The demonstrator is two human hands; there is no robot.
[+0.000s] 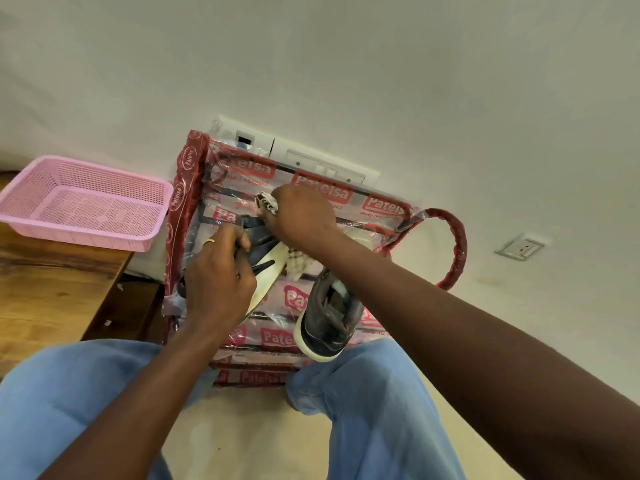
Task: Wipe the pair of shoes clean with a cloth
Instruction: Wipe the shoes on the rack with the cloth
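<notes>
The left grip curls round one dark shoe above the plastic-wrapped frame, while the right grip pinches a pale cloth against its far end and the other shoe lies near right.

Soft, even indoor light fills the wide-angle frame, its source outside the picture. The pale wall reads flat and faintly grey-green. Small white glints break across the clear plastic wrapping, veiling its red print. A gentle shadow sits beneath the pink basket on the wooden worktop. Lens distortion bends the edges — the right forearm looms oversized at the lower right, and the blue trousers stretch and soften. At centre the cloth smears slightly, its weave lost — the shoe beside it stays dark, with little detail.
</notes>
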